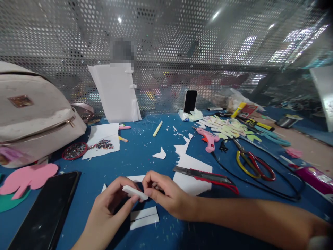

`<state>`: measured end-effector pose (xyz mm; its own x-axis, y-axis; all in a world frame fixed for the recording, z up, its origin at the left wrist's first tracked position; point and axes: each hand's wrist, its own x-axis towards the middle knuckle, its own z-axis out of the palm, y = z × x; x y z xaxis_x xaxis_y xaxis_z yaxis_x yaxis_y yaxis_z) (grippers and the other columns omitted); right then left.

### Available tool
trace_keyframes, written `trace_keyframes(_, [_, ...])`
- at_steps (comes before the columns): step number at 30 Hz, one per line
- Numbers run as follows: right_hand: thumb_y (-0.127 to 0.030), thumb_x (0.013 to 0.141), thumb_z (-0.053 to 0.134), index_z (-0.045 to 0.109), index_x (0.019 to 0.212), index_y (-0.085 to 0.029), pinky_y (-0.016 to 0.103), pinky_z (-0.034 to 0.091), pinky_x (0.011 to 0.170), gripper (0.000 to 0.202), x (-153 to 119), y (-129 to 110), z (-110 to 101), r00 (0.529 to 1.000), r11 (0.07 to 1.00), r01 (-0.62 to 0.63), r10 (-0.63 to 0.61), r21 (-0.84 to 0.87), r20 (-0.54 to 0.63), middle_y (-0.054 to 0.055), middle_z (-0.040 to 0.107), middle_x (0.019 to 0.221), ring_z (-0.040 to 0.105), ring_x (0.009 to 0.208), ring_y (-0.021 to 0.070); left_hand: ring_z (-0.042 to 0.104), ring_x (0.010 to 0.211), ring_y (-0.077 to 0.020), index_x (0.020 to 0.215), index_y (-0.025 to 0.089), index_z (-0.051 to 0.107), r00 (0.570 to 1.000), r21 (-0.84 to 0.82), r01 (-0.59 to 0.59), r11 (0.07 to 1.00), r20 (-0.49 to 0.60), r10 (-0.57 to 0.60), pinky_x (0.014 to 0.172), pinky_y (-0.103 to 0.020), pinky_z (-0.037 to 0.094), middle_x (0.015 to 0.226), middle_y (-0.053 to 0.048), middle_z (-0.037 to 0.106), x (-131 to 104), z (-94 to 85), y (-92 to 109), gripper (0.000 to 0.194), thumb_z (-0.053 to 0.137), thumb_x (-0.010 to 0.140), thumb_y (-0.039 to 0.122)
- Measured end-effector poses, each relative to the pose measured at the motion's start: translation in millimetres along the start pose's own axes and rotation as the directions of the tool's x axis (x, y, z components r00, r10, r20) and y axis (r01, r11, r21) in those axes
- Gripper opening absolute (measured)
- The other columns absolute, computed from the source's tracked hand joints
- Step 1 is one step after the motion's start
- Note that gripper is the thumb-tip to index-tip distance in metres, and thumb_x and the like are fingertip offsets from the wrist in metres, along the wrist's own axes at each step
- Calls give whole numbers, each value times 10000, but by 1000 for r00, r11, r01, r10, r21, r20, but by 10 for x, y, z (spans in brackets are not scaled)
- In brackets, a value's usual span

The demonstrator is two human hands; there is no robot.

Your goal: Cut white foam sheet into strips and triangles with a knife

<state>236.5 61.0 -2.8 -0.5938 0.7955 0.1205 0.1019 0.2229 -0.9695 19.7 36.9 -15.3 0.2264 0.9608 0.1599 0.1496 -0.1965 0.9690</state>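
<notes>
A small folded white paper strip [134,192] is pinched between the thumb and fingers of my left hand [111,205]. My right hand [166,194] closes its thumb and fingertips on the strip's right end. Just below the hands, two flat white strips [144,218] lie side by side on the blue table [135,146]. Another white piece [136,178] shows partly behind my fingers. To the right of my right hand, a red cutter [208,176] with its blade out rests on a torn white sheet [194,163].
Pink glue gun [206,138], pliers [253,163] and a black cable sit at the right, near a pile of pale strips [223,126]. A black phone [47,208], a red dish of beads [75,150] and a backpack [36,114] are at the left. Another phone [190,101] stands behind.
</notes>
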Motion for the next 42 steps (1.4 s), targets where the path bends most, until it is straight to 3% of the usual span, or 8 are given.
trace_keyframes(18, [-371, 1013, 570, 547, 951, -200, 261, 357, 637, 183, 4, 43, 13, 1000, 1000, -22, 22, 19, -8, -16, 526, 828, 449, 700, 125, 665, 771, -127, 937, 267, 682, 1000, 36, 16, 999, -2, -16, 713, -155, 531, 852, 21, 670, 12, 5, -3, 67, 682, 954, 331])
trace_keyframes(28, [-226, 1018, 465, 448, 940, -211, 276, 370, 719, 82, -5, -9, 10, 996, 992, 90, -88, -87, 33, -7, 484, 882, 433, 768, 141, 696, 763, -127, 943, 264, 700, 1000, -21, -8, 1000, 29, 9, 708, -155, 546, 850, 13, 705, -6, 8, -11, 48, 684, 960, 306])
trace_keyframes(42, [-328, 1046, 506, 480, 948, -204, 248, 346, 627, 160, -6, 14, 4, 1000, 998, 22, -21, 61, -17, -32, 463, 807, 406, 688, 113, 710, 736, -113, 925, 274, 692, 999, -3, -32, 999, 9, 32, 689, -133, 564, 833, 25, 712, 10, 0, 51, 40, 696, 945, 309])
